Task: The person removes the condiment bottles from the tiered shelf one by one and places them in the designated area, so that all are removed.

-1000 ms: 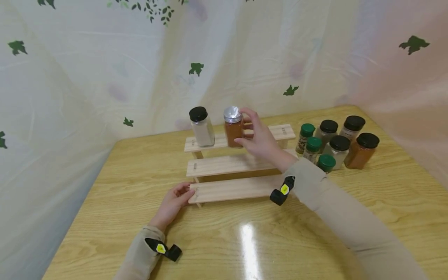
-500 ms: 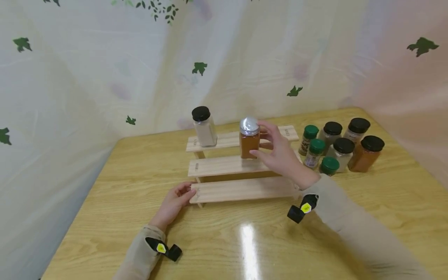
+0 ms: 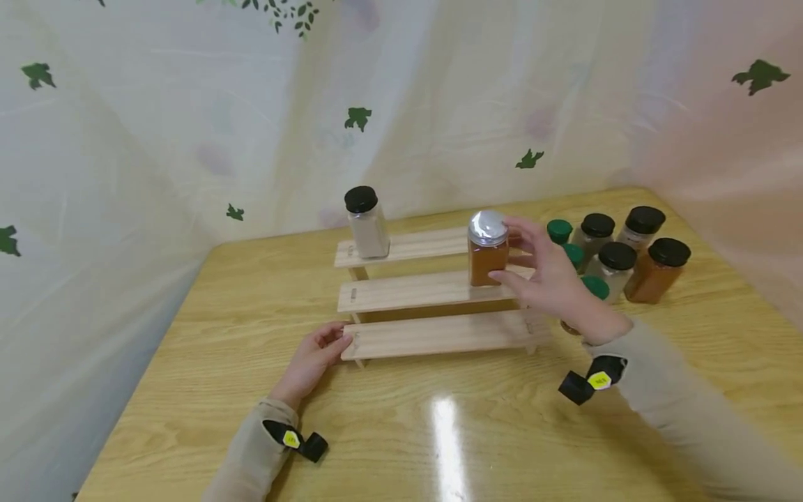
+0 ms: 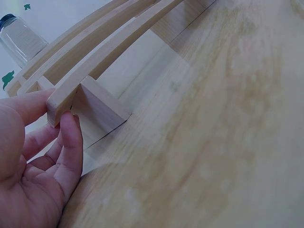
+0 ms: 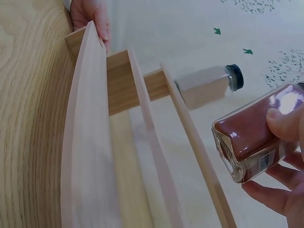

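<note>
Hands first: the right hand (image 3: 546, 282) pinches a square glass jar of reddish-brown spice with a shiny silver cap (image 3: 487, 249) between thumb and fingers, holding it upright at the right end of the three-tier pale wooden step rack (image 3: 433, 293), over its middle step and apparently just clear of the wood; the left hand (image 3: 314, 359) rests with relaxed fingers against the rack's lower left corner, holding nothing. Judging from this, the jar's base could catch the edge of the upper step or land half off the narrow plank and topple, since the steps look barely deeper than the jar. A knock from the right forearm could also upset the loose jars crowded just right of the rack, and if the left hand lets go the light rack might slide on the glossy wooden tabletop (image 3: 439, 432). Counted: one rack with three steps; one silver-capped jar in hand; one black-capped jar of pale powder (image 3: 366, 223) on the rack's top step at its left end; four black-capped jars (image 3: 617, 265) and three green-capped ones (image 3: 592, 287) partly hidden behind the right hand, though more may be covered.
</note>
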A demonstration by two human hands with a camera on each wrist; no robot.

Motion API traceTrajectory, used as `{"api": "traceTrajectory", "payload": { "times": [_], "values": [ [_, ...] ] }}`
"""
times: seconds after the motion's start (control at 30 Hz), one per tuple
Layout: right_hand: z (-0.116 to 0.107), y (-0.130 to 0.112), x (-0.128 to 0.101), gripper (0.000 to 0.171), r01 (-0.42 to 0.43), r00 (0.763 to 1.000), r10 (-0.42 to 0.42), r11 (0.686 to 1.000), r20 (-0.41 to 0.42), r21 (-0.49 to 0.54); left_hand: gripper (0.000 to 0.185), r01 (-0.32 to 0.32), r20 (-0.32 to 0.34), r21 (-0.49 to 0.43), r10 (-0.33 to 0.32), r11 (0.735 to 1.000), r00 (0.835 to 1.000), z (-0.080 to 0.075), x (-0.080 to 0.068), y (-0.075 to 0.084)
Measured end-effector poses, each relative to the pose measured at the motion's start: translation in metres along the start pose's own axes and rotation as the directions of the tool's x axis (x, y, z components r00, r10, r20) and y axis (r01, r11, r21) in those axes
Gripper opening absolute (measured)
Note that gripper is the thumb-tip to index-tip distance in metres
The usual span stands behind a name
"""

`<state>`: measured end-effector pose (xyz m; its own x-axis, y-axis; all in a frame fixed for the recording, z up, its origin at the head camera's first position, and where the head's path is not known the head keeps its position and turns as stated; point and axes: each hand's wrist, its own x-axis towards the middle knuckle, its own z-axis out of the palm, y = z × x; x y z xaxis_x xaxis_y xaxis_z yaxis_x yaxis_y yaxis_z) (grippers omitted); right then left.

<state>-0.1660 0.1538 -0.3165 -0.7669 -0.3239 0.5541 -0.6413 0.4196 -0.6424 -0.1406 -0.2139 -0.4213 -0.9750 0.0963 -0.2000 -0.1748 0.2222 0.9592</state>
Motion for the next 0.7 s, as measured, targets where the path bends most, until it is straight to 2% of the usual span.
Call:
{"api": "traceTrajectory", "payload": {
  "times": [0.3, 0.4, 0.47, 0.57, 0.7],
  "values": [
    [-0.039, 0.003, -0.024, 0.087, 0.097, 0.993, -0.103, 0.991, -0.055, -0.094, 0.037, 0.001, -0.015, 0.001, -0.001, 1.000, 1.000, 0.001, 0.002, -0.002],
    [-0.056, 0.007, -0.032, 0.067, 0.161, 0.985, -0.166, 0.983, -0.050, -0.093, 0.037, 0.000, -0.019, 0.000, 0.000, 1.000, 1.000, 0.001, 0.002, -0.002],
    [-0.067, 0.010, -0.037, 0.063, 0.209, 0.975, -0.215, 0.972, -0.052, -0.106, 0.038, -0.003, -0.013, 0.000, 0.003, 1.000, 1.000, 0.001, 0.001, -0.002],
    [-0.083, 0.018, -0.045, 0.074, 0.268, 0.962, -0.268, 0.963, -0.054, -0.010, 0.039, -0.005, -0.001, -0.006, 0.005, 1.000, 1.000, 0.001, 0.002, -0.002],
    [-0.102, 0.030, -0.058, 0.077, 0.263, 0.964, -0.261, 0.964, -0.053, 0.032, 0.038, -0.005, -0.001, -0.013, 0.005, 1.000, 1.000, 0.000, 0.002, -0.003]
  ]
}}
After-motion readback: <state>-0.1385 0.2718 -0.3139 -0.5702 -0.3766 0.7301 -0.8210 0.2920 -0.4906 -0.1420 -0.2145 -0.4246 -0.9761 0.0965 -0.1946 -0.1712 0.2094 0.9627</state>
